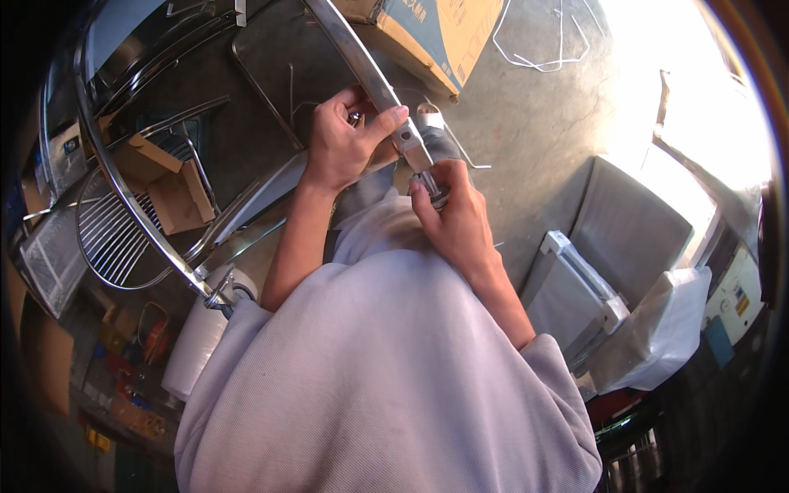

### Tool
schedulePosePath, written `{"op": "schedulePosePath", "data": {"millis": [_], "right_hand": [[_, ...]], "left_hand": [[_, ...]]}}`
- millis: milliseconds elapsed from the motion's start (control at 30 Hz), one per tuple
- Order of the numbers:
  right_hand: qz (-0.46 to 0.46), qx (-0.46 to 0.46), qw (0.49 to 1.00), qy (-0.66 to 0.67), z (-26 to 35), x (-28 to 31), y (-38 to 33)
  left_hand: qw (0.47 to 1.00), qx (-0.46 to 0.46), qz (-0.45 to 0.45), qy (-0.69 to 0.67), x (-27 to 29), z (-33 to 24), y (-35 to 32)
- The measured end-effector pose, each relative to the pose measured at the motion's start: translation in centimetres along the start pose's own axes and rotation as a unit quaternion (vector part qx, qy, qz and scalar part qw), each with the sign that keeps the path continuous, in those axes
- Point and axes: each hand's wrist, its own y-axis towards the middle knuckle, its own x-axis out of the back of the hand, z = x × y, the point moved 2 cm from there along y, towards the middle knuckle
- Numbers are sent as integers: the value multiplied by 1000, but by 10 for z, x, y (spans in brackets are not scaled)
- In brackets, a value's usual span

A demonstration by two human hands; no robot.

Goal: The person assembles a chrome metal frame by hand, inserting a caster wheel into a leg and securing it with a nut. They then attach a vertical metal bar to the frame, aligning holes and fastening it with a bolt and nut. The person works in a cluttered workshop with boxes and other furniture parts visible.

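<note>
A shiny square metal tube [368, 72] slants down from the upper edge, its lower end near my lap. My left hand [345, 144] grips the tube a little above this end, the thumb pressed on its face next to a round hole. Something small and shiny shows by the curled left fingers; I cannot make out what it is. At the tube's end, my right hand [456, 215] is closed on a small shiny metal fitting [426, 181] with a stem at the tube's opening. The fingers partly hide the fitting, so its full shape does not show.
A large printed cardboard box [436, 41] stands ahead on the concrete floor, with bent wire [546, 59] beyond it. Left are a curved metal frame [123, 185], a round wire rack [115, 230] and an open carton [177, 185]. Wrapped panels [575, 287] lean at right.
</note>
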Motion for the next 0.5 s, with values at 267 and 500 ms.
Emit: {"op": "schedulePosePath", "data": {"millis": [267,500], "right_hand": [[48,-23,998,-29,3,8,-2],[67,-20,997,-28,8,13,-8]], "left_hand": [[1000,-2,0,-10,0,-1,-1],[1000,15,2,-18,-1,0,-9]]}}
